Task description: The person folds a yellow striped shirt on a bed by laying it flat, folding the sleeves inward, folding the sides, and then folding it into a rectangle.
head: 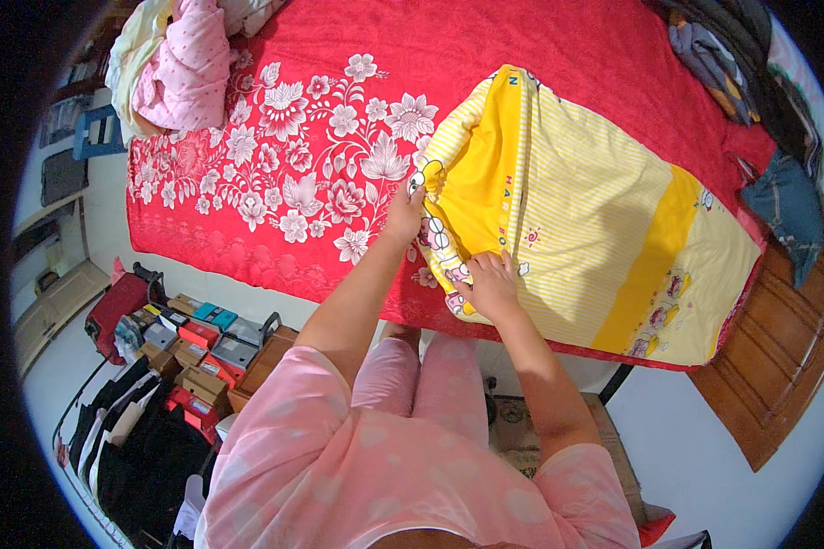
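Note:
A yellow-and-white striped fabric cover with cartoon prints lies on the bed in front of me. Its left end gapes, and plain bright yellow fabric shows inside the fold. My left hand grips the bunched, printed edge on the left side of this opening. At the near corner of the opening, my right hand holds the edge, its fingers over the yellow fabric and its thumb on the printed border. Some of the left fingertips are hidden by the cloth.
A red bedspread with white flowers covers the bed. Pink dotted bedding is heaped at the far left; clothes and jeans lie at the right. Shoe boxes and a clothes rack stand at lower left.

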`<state>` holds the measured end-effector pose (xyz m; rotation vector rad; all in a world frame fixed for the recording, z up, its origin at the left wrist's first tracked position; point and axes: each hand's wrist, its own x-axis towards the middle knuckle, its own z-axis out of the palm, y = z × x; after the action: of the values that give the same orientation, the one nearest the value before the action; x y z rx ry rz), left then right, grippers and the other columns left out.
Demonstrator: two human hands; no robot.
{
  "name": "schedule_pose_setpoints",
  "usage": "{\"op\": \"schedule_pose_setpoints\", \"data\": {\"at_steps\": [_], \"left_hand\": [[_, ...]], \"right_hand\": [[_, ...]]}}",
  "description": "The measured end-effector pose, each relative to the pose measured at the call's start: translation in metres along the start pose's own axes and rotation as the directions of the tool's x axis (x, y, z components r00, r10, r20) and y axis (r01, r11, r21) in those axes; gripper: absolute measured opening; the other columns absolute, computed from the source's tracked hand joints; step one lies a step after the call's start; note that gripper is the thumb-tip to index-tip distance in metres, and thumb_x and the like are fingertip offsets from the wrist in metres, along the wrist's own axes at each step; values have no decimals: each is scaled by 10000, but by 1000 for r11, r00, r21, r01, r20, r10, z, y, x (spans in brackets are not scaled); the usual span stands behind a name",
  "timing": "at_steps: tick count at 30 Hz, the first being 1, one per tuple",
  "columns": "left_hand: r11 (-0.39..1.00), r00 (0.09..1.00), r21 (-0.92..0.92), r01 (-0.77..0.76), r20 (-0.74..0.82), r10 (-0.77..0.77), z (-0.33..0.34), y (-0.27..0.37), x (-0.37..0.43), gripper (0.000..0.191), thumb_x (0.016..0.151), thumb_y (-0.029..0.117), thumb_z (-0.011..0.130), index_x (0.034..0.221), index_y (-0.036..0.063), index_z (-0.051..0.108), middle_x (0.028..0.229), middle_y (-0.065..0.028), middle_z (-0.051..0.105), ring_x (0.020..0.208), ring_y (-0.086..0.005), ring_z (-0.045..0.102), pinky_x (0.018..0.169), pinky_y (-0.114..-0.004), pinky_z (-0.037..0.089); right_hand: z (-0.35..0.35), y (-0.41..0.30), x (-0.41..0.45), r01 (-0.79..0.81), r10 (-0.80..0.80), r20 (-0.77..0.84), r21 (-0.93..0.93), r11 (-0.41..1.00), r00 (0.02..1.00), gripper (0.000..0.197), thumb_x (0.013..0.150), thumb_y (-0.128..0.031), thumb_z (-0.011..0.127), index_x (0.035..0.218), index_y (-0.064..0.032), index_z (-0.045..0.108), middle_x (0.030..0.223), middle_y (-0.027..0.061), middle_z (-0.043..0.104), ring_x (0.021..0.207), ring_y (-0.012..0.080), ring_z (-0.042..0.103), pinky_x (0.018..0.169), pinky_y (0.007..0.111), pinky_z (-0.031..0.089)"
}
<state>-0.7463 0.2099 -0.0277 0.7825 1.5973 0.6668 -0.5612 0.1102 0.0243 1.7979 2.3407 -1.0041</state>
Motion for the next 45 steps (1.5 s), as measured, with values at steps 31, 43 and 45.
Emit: {"op": "schedule_pose_setpoints", "data": {"at_steps": [31, 43, 45], "left_hand": [[824, 921, 521, -221, -165, 352, -41, -34, -87, 447, 787, 15, 572, 1196, -25, 397, 949, -133, 530, 876, -270, 560, 791, -325, 483], [982, 982, -90, 164, -81, -171, -83, -57, -59, 411, 751, -57, 478, 1155, 16, 466, 1055, -138, 551, 1000, -218, 546, 847, -319, 453], [1000, 993, -22, 19, -113, -21, -77, -49, -56, 426, 740, -71, 478, 1157, 18, 479, 1090, -152, 535, 1050, -244, 528, 882, -332, 437]], "right_hand": [[22, -31, -22, 203, -201, 101, -7, 979, 974, 319, 700, -247, 707, 987, -127, 637, 1023, 53, 544, 1082, 223, 488, 1065, 570, 207], [10, -21, 10, 153, -150, 101, -29, 988, 984, 286, 725, -216, 688, 986, -116, 625, 1034, 54, 527, 1077, 235, 483, 1041, 543, 250], [5, -9, 24, 1, 2, -62, 39, 999, 998, 292, 723, -209, 694, 986, -105, 620, 1045, 68, 525, 1080, 263, 477, 1016, 514, 291]]}}
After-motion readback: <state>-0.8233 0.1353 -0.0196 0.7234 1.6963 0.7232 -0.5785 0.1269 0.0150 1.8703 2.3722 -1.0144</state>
